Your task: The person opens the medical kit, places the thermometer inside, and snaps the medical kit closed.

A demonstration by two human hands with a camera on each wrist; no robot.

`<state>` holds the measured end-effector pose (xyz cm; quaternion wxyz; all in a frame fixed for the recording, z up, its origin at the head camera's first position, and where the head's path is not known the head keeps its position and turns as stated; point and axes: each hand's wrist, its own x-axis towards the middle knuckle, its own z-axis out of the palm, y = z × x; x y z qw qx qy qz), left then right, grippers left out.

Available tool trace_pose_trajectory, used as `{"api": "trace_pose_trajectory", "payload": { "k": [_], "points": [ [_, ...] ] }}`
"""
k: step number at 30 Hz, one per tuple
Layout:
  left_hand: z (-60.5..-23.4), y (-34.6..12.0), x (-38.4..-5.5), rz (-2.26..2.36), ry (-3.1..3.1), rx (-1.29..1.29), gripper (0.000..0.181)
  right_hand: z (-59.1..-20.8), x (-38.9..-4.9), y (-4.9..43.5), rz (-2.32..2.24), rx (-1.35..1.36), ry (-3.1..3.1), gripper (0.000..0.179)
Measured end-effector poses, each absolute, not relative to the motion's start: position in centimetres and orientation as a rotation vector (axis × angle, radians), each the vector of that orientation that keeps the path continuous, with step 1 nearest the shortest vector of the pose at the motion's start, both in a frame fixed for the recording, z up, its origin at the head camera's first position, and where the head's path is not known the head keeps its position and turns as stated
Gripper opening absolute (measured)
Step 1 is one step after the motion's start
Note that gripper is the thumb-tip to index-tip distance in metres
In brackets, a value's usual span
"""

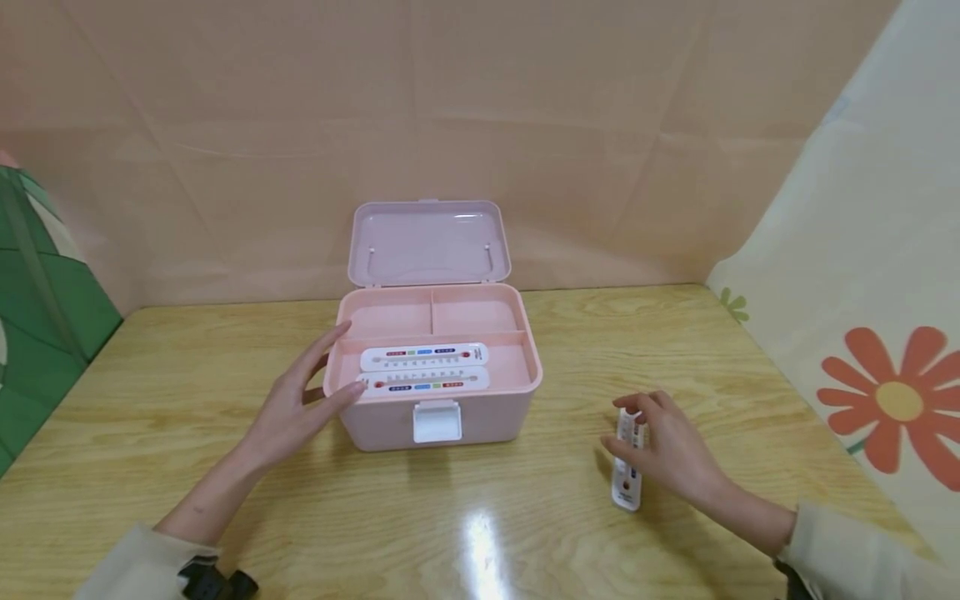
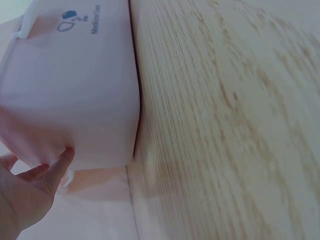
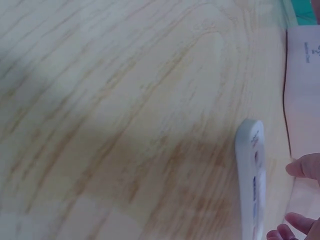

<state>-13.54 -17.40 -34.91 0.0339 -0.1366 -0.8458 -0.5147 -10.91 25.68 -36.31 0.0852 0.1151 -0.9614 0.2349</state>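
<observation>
A pink plastic medicine case (image 1: pixel 442 421) stands with its lid (image 1: pixel 429 242) raised at the back. Two white strip thermometers (image 1: pixel 423 357) lie side by side in the front compartment of its tray. My left hand (image 1: pixel 288 417) rests against the case's left side, fingers spread, thumb at the front rim; in the left wrist view the fingertips (image 2: pixel 67 152) touch the wall. A third thermometer (image 1: pixel 626 493) lies on the table to the right of the case. Over it hovers my right hand (image 1: pixel 678 454), thumb and fingers apart on either side; the right wrist view shows them spaced from the thermometer (image 3: pixel 251 185).
The wood-grain table (image 1: pixel 225 367) runs back to a plain peach cloth (image 1: pixel 600 167). At the right hangs a pale cloth with a red flower (image 1: pixel 900 402), at the left a green patterned one (image 1: pixel 45 308). Two divided compartments (image 1: pixel 477 310) form the tray's rear.
</observation>
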Motion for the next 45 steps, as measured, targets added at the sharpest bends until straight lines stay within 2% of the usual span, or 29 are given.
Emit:
{"api": "trace_pose_trajectory", "payload": {
  "k": [17,24,27,35,45],
  "points": [
    [-35.0,-17.4,-13.5,-1.58,-2.61,-0.42,0.07,-37.1,-9.8,26.2,0.649,0.161,-2.972,0.089],
    [-35.0,-17.4,-13.5,-1.577,-2.614,-0.424,0.07,-37.5,-9.3,26.0,0.585,0.102,-3.05,0.115],
    [-34.9,-17.4,-13.5,-1.576,-2.617,-0.424,0.07,-37.6,-9.1,26.0,0.602,0.1,-3.064,0.121],
    [-34.8,-17.4,-13.4,-1.566,-2.634,-0.416,0.07,-37.7,-8.9,25.9,0.605,0.106,-3.078,0.121],
    [-34.8,-17.4,-13.5,-1.569,-2.627,-0.423,0.071,-37.7,-9.1,26.0,0.667,0.097,-3.103,0.094]
  ]
}}
